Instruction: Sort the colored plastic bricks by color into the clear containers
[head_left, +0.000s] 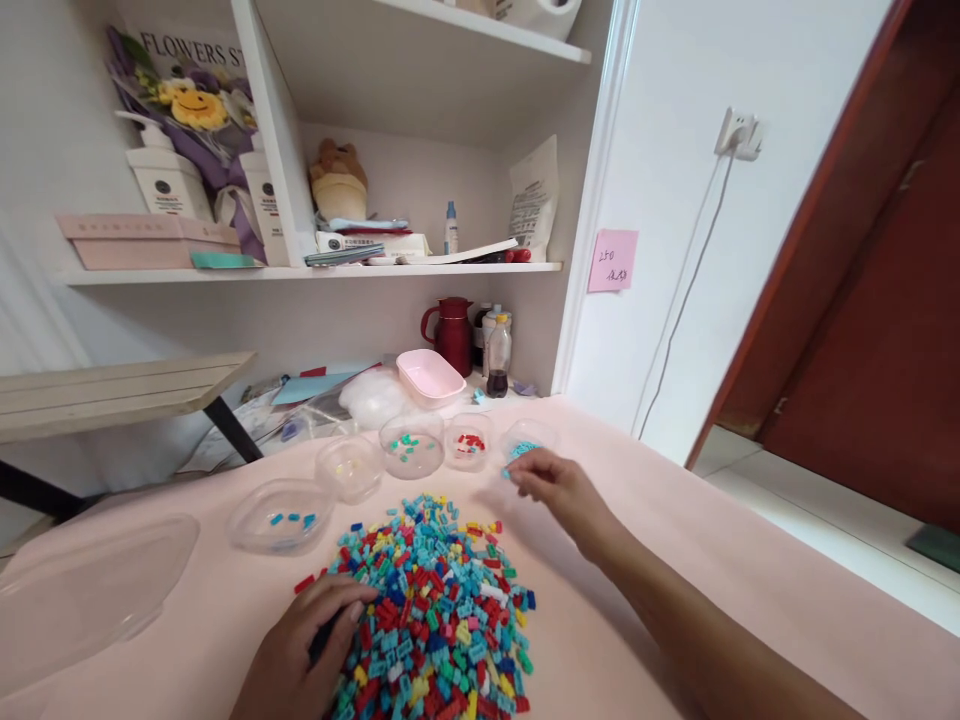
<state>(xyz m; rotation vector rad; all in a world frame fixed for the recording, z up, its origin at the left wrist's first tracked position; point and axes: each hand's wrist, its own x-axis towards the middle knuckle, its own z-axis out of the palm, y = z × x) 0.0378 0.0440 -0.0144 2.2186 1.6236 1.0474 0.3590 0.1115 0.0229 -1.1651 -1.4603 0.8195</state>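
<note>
A heap of small toy building bricks (pixel 439 600) in blue, red, yellow, green and white lies on the pink tabletop. My right hand (pixel 559 492) is closed in a pinch on a light-blue brick (pixel 507 474), just in front of the clear bowl (pixel 551 432) that holds light-blue bricks. At the heap's left edge rests my left hand (pixel 307 645), thumb and forefinger apart, fingertips against the bricks; I see nothing held in it. Left of that bowl stand clear tubs with red bricks (pixel 471 443), green bricks (pixel 406 446), a few yellowish ones (pixel 348 468) and blue bricks (pixel 292 520).
A large clear lid or tray (pixel 97 590) lies at the left. Behind the tubs are a pink basin (pixel 431 378), a red jug (pixel 454 335) and a bottle of dark liquid (pixel 498 360). Shelves (pixel 420 272) overhang the back; a wooden bench (pixel 127 390) stands left.
</note>
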